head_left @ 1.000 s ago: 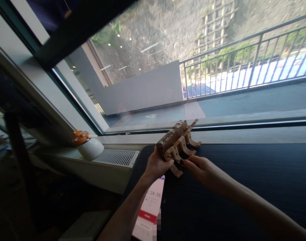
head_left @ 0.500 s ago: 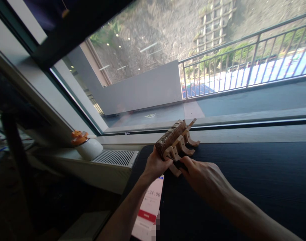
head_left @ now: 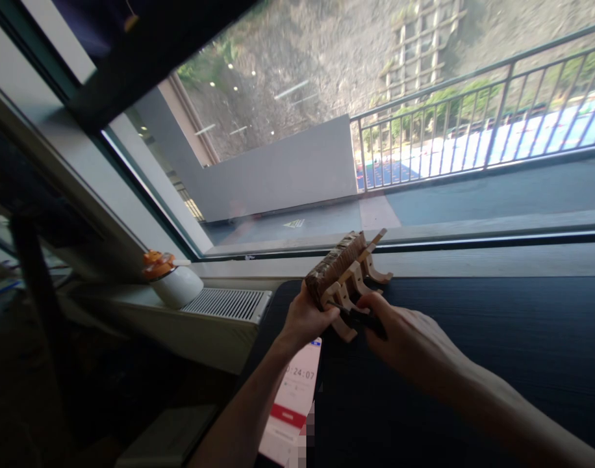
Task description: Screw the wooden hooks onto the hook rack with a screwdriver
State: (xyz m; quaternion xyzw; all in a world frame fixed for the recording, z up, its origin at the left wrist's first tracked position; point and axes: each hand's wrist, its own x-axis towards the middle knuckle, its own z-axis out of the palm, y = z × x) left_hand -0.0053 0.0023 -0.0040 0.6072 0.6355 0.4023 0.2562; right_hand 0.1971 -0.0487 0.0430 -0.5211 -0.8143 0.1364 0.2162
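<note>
A wooden rack with several curved hooks (head_left: 358, 276) is tilted over the dark table, a brown, rough-textured block (head_left: 336, 260) lying along its back. My left hand (head_left: 304, 316) is closed around the near end of the rack and block, thumb in front. My right hand (head_left: 397, 325) is closed on the black handle of a screwdriver (head_left: 363, 318). Its thin shaft points left at the face of the nearest hook, close to my left thumb. The exact contact of the tip is too small to make out.
On the dark table (head_left: 497, 344), a phone (head_left: 292, 396) with a running timer lies partly under my left forearm. A white pot with an orange top (head_left: 178, 287) stands on the ledge beside a vent grille (head_left: 229, 304). The window (head_left: 288, 149) rises behind the table.
My right hand has loosened and slid back a little along the screwdriver, so more of the black handle shows. My left hand keeps its hold on the rack. The view has shifted slightly.
</note>
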